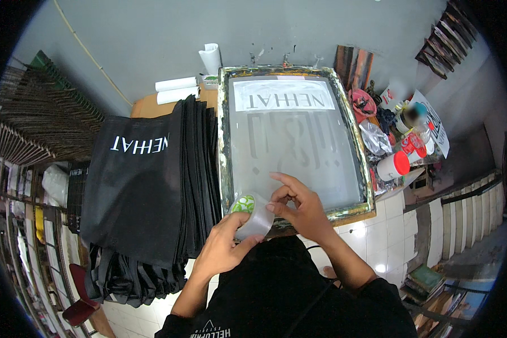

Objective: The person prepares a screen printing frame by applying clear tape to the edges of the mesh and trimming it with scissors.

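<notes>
My left hand (pixel 224 245) grips a wide roll of clear tape (pixel 260 221) with a green-and-white patterned inner core. Close against the roll's right side is my right hand (pixel 299 207), its thumb and a curled finger pinched at the tape's edge while another finger points out. Whether a loose tape end sits in that pinch is too fine to see. Both hands are over the near edge of a screen-printing frame (pixel 224 141), whose rim is paint-stained. Its grey mesh (pixel 298 169) carries faint letter shapes, and a pale panel with mirrored-looking lettering (pixel 284 94) crosses the far end.
A thick stack of black fabric bags (pixel 135 191) lies left of the frame, handles hanging down. White paper rolls (pixel 177 90) rest behind it. To the right stand a red-lidded white jar (pixel 393 165), plastic bags (pixel 374 138) and other supplies. Wooden squeegees (pixel 354 67) lean on the wall.
</notes>
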{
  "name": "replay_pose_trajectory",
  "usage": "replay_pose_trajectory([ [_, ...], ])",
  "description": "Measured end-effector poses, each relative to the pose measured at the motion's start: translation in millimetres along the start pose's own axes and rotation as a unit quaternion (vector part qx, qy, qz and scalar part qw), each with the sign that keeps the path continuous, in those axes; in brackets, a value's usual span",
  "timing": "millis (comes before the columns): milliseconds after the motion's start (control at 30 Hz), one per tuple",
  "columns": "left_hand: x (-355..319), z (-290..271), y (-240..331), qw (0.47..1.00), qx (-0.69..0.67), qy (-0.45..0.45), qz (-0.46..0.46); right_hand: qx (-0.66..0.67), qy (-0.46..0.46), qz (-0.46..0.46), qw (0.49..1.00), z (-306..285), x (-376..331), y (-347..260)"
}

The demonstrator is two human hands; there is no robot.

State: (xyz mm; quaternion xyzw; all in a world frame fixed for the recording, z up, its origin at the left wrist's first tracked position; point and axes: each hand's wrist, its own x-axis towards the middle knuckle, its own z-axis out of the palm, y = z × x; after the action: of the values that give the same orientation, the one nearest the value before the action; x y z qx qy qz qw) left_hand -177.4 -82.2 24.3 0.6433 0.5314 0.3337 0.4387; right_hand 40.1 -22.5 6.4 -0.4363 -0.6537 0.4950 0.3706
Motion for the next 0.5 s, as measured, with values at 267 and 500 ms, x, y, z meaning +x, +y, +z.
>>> replay_pose_trajectory([
  [267, 14.7, 9.9, -2.7, 0.997, -0.033, 0.067, -0.022, 0.024, -0.047, 0.001, 0.999, -11.3, 41.9, 1.0],
  [500, 54.0, 21.7, -16.1, 0.923, -0.333, 0.180, -0.069, -0.036, -0.249, 0.018, 0.968, -38.9, 152.5, 6.6],
])
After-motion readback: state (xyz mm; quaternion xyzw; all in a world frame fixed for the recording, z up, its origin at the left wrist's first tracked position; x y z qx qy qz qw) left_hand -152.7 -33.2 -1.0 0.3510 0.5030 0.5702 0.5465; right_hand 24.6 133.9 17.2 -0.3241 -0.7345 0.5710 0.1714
